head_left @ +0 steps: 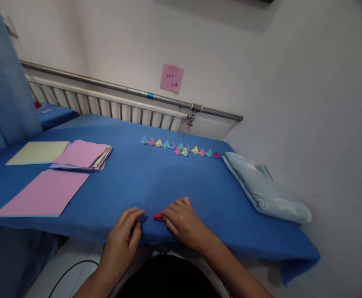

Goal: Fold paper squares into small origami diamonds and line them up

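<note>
Red folded paper (158, 215), blue tablecloth (143, 178), pink sheet (44, 192), yellow sheet (38, 152), pastel folded triangles (181, 148), pale blue pillow (264, 188)

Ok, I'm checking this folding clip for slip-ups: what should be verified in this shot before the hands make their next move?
1. Red folded paper lies under the fingertips of the right hand: ok.
2. Left hand is beside the paper, with nothing visible in it: ok.
3. Edges of the paper line up: cannot tell, the fingers hide most of it.
4. Blue tablecloth lies flat around the hands: ok.
5. Row of small folded paper pieces sits far back, apart from both hands: ok.
6. Stack of coloured sheets lies off to the left, apart from the hands: ok.
</note>
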